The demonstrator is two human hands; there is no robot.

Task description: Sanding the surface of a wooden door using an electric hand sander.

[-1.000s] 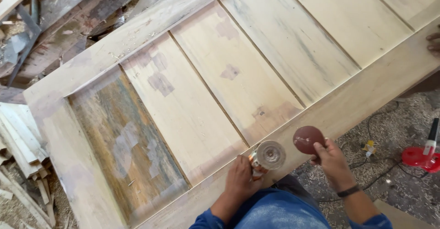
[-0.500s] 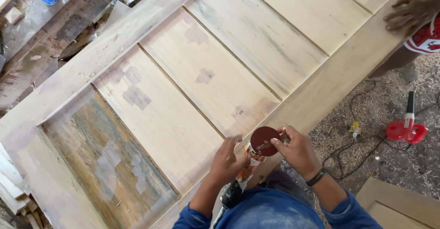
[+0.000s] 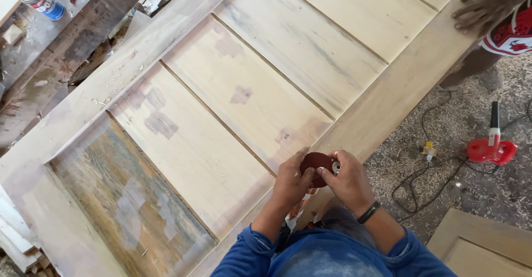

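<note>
Right now you pinch the red disc [image 3: 317, 166] between both hands over the door's [image 3: 238, 94] near rail, left hand [image 3: 292, 185] gripping its lower-left edge, right hand [image 3: 348, 181] closed on the sander head [image 3: 334, 167] behind it, likely keeping the two faces square. A co-worker's hand [image 3: 481, 8] rests flat on the far rail.

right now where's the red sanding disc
In the head view the red sanding disc sits low and right of centre, pinched between the left hand and right hand over the wooden door's near rail.
</note>
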